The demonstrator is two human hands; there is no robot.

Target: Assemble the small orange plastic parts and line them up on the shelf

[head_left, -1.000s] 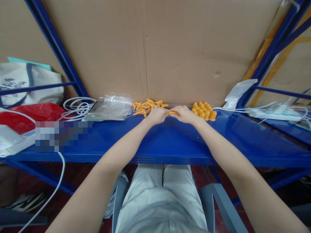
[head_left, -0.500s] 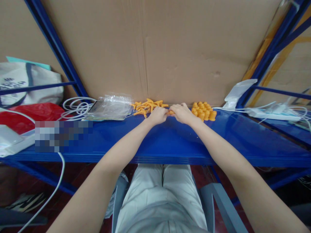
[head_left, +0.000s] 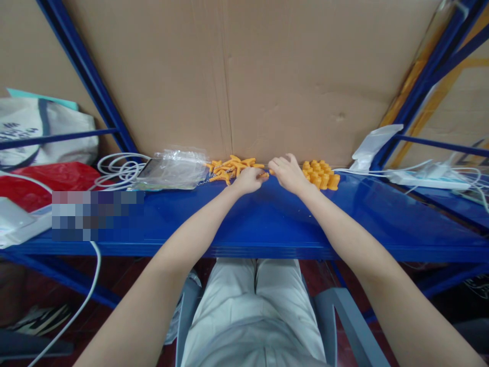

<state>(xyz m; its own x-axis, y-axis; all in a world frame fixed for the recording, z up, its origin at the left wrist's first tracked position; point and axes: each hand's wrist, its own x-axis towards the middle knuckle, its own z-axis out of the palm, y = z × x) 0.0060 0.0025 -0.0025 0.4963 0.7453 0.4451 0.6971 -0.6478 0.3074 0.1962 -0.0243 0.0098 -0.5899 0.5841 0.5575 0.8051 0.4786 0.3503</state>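
A broad brown cardboard sheet [head_left: 267,76] stood behind the long blue metal shelf [head_left: 267,224], and both forearms reached across it to its far edge. There the left hand [head_left: 249,180] was curled shut, its fingertips pinching a small orange plastic piece [head_left: 264,175] that showed in the gap between the hands. The right hand [head_left: 287,172] was raised just beside it with its fingers bent inward; I could not tell whether it gripped the same piece or only touched it. A crumpled clear plastic bag [head_left: 173,168] lay to the left. Judging by how things lay, the work was partly through: a tidy cluster of upright orange plastic parts [head_left: 321,174] stood just right of the right hand, looking finished, while a loose heap of orange plastic prongs [head_left: 229,168] lay just left of the left hand, unsorted. The held piece sat between these two groups, against the cardboard. The knuckles hid most of it, so its shape was hard to make out. The parts were too small and far off to count, and the nearest ones were perhaps partly covered by the hands.
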